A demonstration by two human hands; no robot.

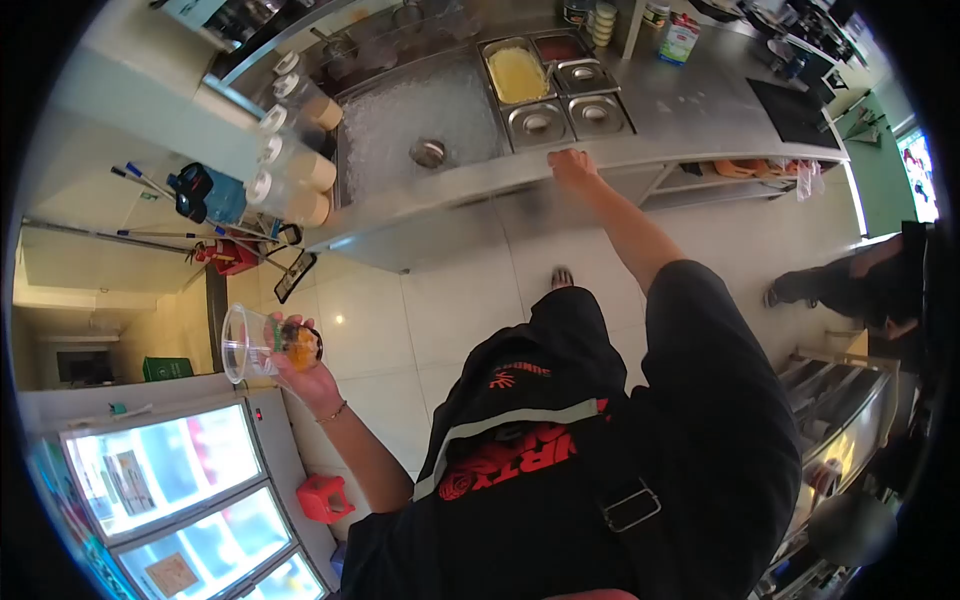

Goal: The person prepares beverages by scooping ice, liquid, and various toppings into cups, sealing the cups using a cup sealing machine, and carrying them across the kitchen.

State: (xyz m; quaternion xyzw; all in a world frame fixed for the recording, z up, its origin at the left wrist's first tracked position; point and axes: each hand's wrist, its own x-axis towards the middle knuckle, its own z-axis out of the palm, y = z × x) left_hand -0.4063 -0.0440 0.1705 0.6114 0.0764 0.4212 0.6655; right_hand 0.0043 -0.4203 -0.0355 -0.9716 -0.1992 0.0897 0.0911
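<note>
My left hand [307, 378] is wrapped round a clear plastic cup [246, 345], which is tipped on its side with its mouth toward the left. Orange and dark contents [302, 346] show at the cup's base end. My right hand [572, 166] reaches out to the front edge of the steel counter [690, 135], its fingers curled. Whatever those fingers hold, if anything, is hidden. Just beyond that hand are two lidded steel pans [536, 124]. Left of it lies an ice bin [400, 110] with a small metal cup [428, 152] in the ice.
Several capped bottles [290, 197] line the ice bin's left side. An open pan of yellow food [517, 75] sits behind the lidded ones. A lit glass-door fridge [165, 465] and a red stool [325, 498] are at lower left. Another person [850, 275] stands at the right.
</note>
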